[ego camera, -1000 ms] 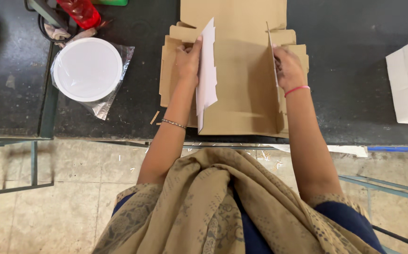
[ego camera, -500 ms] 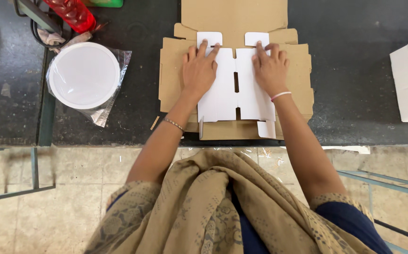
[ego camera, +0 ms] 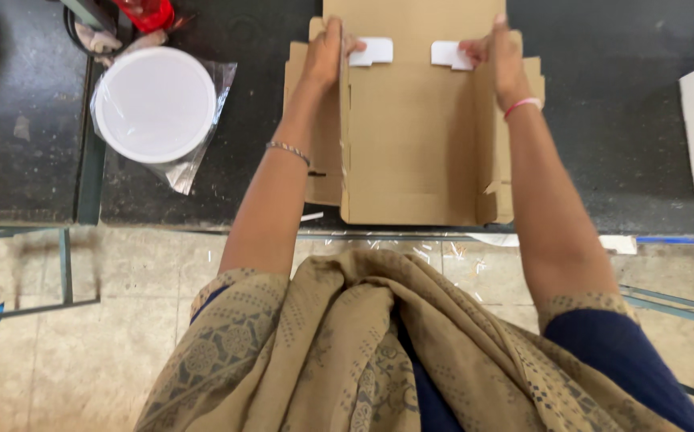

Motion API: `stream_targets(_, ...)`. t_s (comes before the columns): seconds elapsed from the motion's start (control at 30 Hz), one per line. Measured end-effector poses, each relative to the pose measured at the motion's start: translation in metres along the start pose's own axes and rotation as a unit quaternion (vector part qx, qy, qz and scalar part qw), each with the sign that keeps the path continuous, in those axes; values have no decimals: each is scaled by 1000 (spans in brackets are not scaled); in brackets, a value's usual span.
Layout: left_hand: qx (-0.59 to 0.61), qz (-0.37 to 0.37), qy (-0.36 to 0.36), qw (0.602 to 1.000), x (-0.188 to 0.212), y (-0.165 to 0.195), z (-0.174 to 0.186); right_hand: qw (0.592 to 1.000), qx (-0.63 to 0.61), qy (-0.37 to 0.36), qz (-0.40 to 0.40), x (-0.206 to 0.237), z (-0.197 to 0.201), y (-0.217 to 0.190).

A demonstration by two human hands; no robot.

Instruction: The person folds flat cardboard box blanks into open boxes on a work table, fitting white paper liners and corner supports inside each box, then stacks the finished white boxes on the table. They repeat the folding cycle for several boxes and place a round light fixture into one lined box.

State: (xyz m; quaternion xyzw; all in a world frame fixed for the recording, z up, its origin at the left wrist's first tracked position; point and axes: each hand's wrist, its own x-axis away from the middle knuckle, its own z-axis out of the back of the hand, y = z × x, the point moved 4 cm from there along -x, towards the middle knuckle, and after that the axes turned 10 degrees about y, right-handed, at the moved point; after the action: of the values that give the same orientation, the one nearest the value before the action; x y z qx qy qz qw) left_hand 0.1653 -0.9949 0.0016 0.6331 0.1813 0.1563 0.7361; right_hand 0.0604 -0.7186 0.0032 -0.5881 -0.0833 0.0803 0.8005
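On the black table (ego camera: 619, 144), in the head view, the flat cardboard box blank (ego camera: 411, 136) lay straight ahead of me, stacked on more brown blanks. I had my left hand (ego camera: 327, 56) closed on the blank's left side wall, pinching it upright, and my right hand (ego camera: 499, 56) gripping the right wall the same way. Both walls stood raised; two white tabs (ego camera: 375, 50) at the blank's far end still lay loose, so I judged the folding partly done. Left of the blank sat a round white lid (ego camera: 155, 104) in clear plastic.
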Motion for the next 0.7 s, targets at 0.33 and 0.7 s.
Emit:
stream_targets(0.33,156,-67,383,908,180,-29,85,942,-284,170,46,129,94,58)
stream_targets(0.7,-294,-221,-1,930,309,-22,2,922,258,22,287,306,1,23)
